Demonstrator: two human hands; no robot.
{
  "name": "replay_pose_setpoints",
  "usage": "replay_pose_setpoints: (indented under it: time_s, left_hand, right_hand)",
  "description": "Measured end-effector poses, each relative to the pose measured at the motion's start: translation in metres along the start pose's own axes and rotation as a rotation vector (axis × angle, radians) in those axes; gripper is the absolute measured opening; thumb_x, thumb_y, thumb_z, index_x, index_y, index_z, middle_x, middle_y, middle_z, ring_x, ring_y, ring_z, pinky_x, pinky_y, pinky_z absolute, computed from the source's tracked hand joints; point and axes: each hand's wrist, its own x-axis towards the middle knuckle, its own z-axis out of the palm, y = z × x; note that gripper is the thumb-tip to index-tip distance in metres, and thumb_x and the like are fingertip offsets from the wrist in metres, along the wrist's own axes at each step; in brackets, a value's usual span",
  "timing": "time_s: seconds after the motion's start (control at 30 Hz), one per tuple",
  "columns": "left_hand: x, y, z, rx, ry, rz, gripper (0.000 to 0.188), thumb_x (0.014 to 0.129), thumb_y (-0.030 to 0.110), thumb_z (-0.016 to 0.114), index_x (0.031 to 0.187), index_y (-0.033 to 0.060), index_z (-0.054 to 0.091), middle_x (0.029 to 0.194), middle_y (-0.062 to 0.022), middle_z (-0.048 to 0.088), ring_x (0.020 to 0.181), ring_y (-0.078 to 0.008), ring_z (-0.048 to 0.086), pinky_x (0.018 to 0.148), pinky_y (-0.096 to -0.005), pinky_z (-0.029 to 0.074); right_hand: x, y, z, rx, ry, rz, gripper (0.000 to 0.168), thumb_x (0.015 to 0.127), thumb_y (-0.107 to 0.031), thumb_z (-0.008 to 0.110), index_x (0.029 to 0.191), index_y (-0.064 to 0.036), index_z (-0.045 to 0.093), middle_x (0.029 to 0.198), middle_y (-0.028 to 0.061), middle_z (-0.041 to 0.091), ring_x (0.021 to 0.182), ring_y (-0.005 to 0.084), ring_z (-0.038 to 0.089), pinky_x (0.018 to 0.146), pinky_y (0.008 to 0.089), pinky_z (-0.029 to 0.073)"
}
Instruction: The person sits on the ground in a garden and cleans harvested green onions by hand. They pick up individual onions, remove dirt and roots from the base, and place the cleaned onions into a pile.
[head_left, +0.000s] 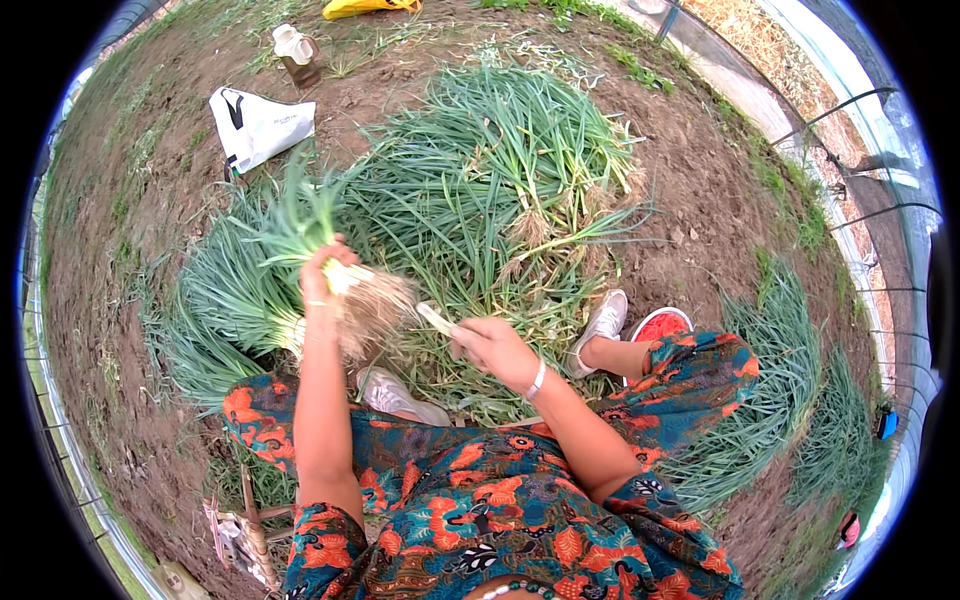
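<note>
My left hand (324, 271) grips a bunch of green onions (367, 296), its leaves up and left, its brown roots fanned out to the right and blurred. Just right of those roots, my right hand (495, 349) holds a pale, flat strip-like object (435, 318), whose kind I cannot tell. Ahead lies a large heap of loose green onions (442, 180), roots to the right. Left of my left arm rest green onions gathered with their white stems (289, 330) together. Trimmed leaves (465, 375) cover the ground between my shoes.
A white bag (262, 129) and a brown bottle with a white top (298, 60) stand at upper left; a yellow bag (367, 7) lies beyond. A round container with red contents (661, 325) sits by my right shoe. More green onions (772, 390) lie at right.
</note>
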Motion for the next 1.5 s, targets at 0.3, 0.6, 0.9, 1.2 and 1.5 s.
replay_pose_setpoints:
  time_s: [0.3,0.6,0.9,1.2,1.5]
  left_hand:
    - [-0.001,-0.022,0.015,-0.003,0.166,-0.133,0.028,0.081,0.003,0.051,0.107,-0.0052,0.05,0.082,-0.0091,0.06,0.063,-0.0169,0.056,0.058,-0.0259,0.049]
    - [0.002,-0.063,-0.019,0.118,0.125,-0.507,0.011,0.08,0.003,0.053,0.086,-0.0057,0.052,0.067,-0.008,0.054,0.057,-0.0145,0.051,0.054,-0.0255,0.045]
    - [0.0,-0.067,-0.012,0.094,0.152,-0.463,0.009,0.08,0.003,0.053,0.083,-0.0045,0.051,0.067,-0.0078,0.054,0.058,-0.0138,0.052,0.054,-0.0247,0.046]
    - [-0.02,-0.087,0.007,0.071,-0.003,-0.522,0.035,0.084,0.013,0.059,0.113,-0.0029,0.054,0.068,-0.001,0.057,0.058,-0.0117,0.055,0.051,-0.0227,0.047]
    - [-0.032,-0.058,-0.001,0.173,0.131,-0.265,0.016,0.08,0.006,0.061,0.091,-0.0055,0.057,0.069,-0.0076,0.06,0.054,-0.0131,0.056,0.051,-0.0236,0.051]
  right_hand:
    - [0.081,0.092,-0.113,0.034,0.77,-0.228,0.034,0.082,-0.015,0.057,0.112,0.002,0.054,0.08,0.0106,0.061,0.063,0.0197,0.056,0.061,0.0314,0.047]
    - [0.155,0.117,-0.236,0.551,1.125,0.204,0.018,0.081,-0.019,0.062,0.087,-0.003,0.055,0.072,0.008,0.057,0.051,0.0183,0.053,0.043,0.0378,0.039]
    - [0.104,0.058,-0.142,0.818,0.911,-0.375,0.013,0.088,-0.013,0.05,0.098,-0.006,0.045,0.067,0.0044,0.053,0.051,0.0135,0.052,0.041,0.0268,0.045]
    - [0.09,0.016,-0.01,-0.937,0.599,-0.305,0.018,0.078,-0.023,0.057,0.081,-0.006,0.056,0.071,0.0189,0.059,0.069,0.039,0.058,0.06,0.0473,0.045]
    - [0.042,0.072,-0.05,-0.995,0.535,-0.039,0.018,0.069,-0.023,0.06,0.075,-0.007,0.065,0.078,0.0179,0.062,0.075,0.0365,0.06,0.069,0.0446,0.049]
